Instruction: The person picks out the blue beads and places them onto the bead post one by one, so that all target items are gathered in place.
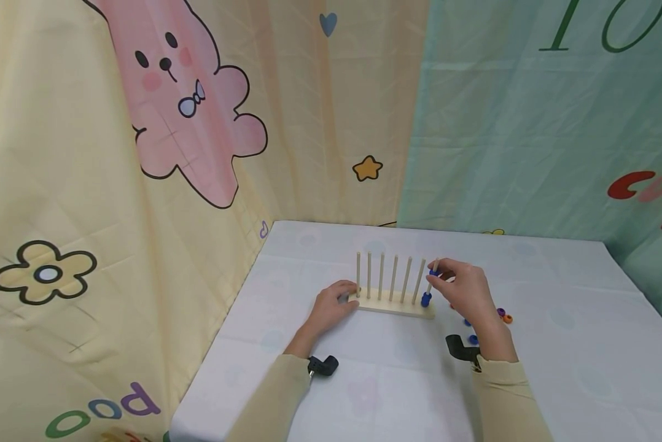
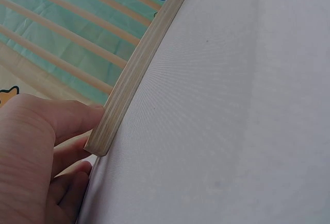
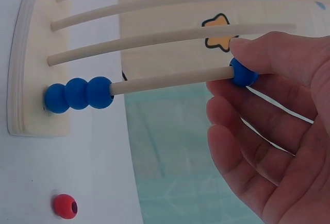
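A wooden peg stand (image 1: 393,306) with a row of several upright pegs is on the white table. My left hand (image 1: 331,304) holds the left end of its base (image 2: 111,118) between thumb and fingers. At the rightmost peg (image 3: 170,81), my right hand (image 1: 468,293) pinches a blue bead (image 3: 243,72) between thumb and index finger. That bead is at the peg's upper end, apparently around the tip. Three blue beads (image 3: 77,93) are stacked at the foot of the same peg. The other pegs carry no beads.
Loose beads lie right of the stand, partly behind my right forearm: a blue bead (image 1: 473,339), an orange bead (image 1: 508,319) and a purple bead (image 1: 500,312). A red bead (image 3: 65,206) lies near the base. Printed curtains (image 1: 331,110) hang behind the table (image 1: 386,393).
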